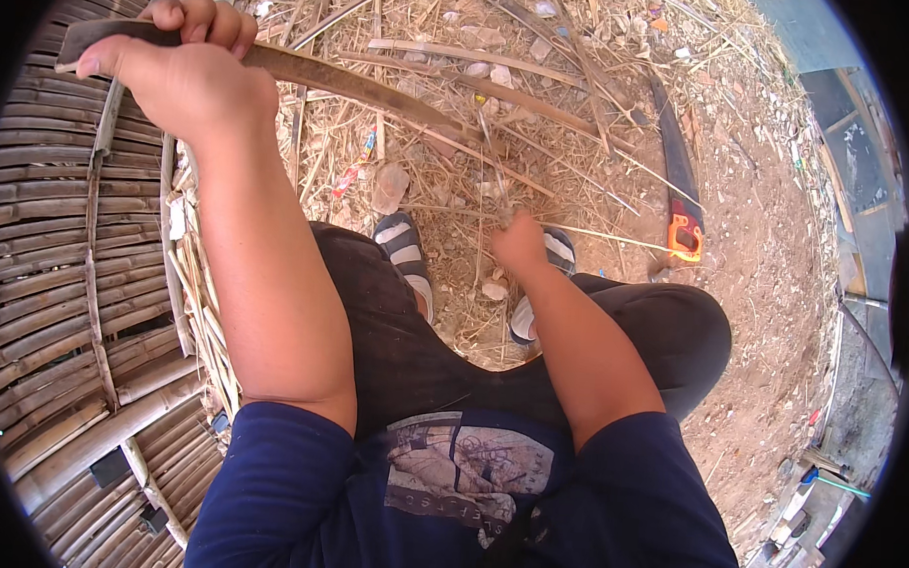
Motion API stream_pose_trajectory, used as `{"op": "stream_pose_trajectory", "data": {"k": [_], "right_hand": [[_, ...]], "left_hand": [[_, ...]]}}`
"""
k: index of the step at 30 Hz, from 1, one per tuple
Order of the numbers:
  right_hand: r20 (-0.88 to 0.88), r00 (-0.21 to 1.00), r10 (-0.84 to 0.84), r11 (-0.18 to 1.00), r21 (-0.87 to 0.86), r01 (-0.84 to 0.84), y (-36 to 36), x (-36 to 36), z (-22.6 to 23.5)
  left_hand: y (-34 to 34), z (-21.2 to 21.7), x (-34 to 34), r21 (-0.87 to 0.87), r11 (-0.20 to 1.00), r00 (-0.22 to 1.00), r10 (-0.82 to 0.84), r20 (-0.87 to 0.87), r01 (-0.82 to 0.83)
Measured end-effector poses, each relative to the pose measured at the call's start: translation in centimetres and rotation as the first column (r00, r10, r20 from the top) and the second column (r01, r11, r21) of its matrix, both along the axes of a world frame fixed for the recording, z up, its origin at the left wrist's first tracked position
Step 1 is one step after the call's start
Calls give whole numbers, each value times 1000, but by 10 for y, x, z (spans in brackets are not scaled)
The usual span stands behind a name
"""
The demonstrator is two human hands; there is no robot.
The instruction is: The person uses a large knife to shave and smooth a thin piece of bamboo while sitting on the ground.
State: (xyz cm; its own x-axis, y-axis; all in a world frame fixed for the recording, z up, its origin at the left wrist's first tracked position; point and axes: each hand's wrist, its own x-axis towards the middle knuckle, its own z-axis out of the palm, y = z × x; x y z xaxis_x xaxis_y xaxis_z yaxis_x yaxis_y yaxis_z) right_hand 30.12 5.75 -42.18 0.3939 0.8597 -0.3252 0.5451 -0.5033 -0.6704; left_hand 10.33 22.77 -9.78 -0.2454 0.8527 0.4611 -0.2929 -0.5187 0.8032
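The left hand (186, 74) is clenched around the handle of a long blade (361, 85), raised. The blade runs right and down toward the thin stalk (488, 175) gripped upright in the right hand's (521, 244) fist, over the straw-littered ground (756, 254).

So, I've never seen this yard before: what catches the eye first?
The raised left hand gripping a long, dark blade at upper left. The right hand reaches into the dry straw by the feet, and a saw with an orange handle lies on the dirt at right.

Navy printed tee (447, 484), dark trousers (412, 353), striped sandals (404, 244).
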Motion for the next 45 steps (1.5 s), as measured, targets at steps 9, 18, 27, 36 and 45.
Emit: {"op": "stream_pose_trajectory", "data": {"k": [9,18,27,36,45], "right_hand": [[-176,984,-28,996,-83,13,23,6,7],[-138,990,20,986,169,4,33,-12,64],[79,997,15,997,81,-21,10,16,-38],[-516,827,-222,973,-166,158,41,-6,39],[42,995,88,994,-69,-85,29,3,-31]], "left_hand": [[-6,14,-7,65,996,999,-53,-3,53],[4,13,-8,89,990,994,-105,-15,106],[7,9,-1,71,992,994,-106,9,105],[17,4,-20,75,992,995,-104,-2,104],[20,2,-17,70,998,1000,3,-14,-2]]}}
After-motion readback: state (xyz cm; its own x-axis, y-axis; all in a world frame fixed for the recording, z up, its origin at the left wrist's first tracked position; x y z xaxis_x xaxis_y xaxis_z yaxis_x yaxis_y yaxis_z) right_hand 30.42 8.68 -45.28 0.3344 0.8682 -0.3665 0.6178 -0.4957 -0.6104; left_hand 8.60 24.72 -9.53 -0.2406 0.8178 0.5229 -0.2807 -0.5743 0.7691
